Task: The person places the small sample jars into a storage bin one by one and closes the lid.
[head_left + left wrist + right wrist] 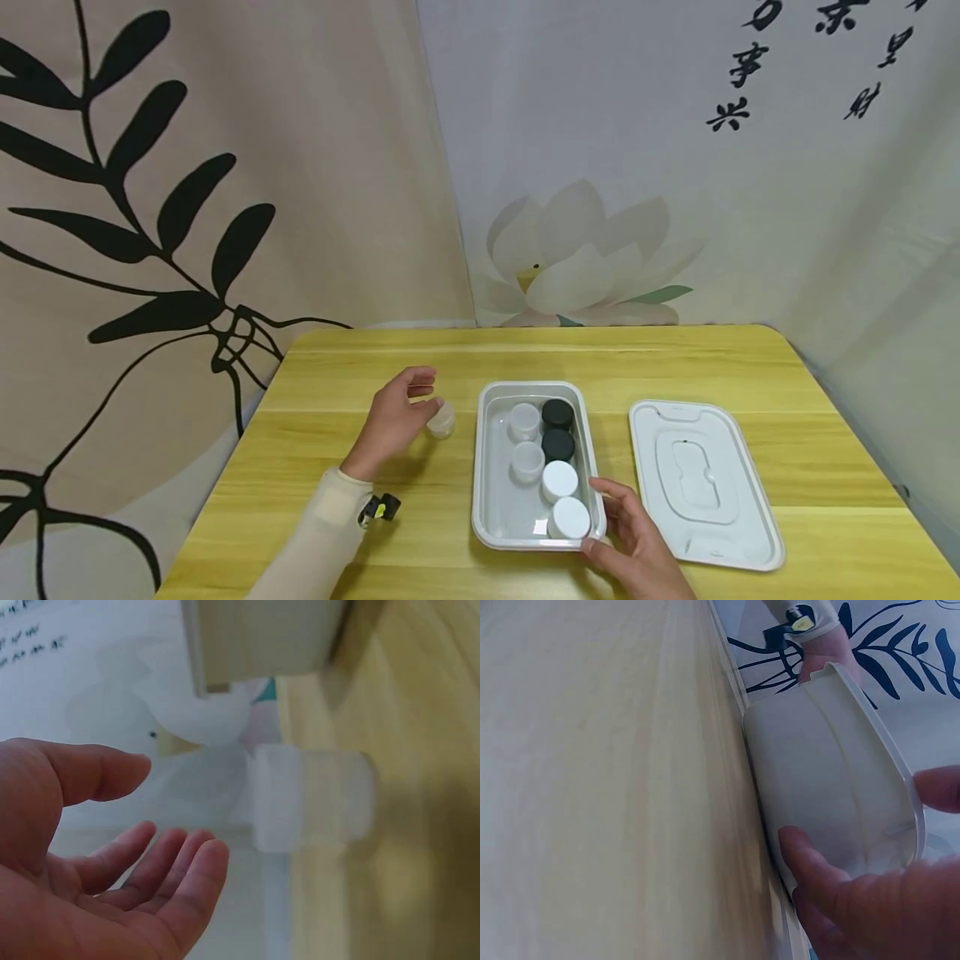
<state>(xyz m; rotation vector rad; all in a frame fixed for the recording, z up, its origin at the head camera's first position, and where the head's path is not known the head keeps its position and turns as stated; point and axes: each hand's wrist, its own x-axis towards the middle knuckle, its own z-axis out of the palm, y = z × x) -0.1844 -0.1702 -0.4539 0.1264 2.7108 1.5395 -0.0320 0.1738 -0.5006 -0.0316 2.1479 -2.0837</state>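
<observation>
Curtain (637, 150) writing includes "事兴"; left hand (393, 422), fingers wide, hovers by one jar (443, 423); right hand (637, 546) grips tray (497, 504) of six jars (559, 481).

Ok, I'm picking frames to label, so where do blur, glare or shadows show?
Head: fairly sharp, with a small bright glint on the white rectangular plastic tray and soft shadow near the left hand; left wrist: the translucent cylindrical plastic jar is blurred; right wrist: the yellow wood-grain table looks hazy.

Hands (393, 421) (637, 546) apart, left fingers (199, 889) loosely bent
</observation>
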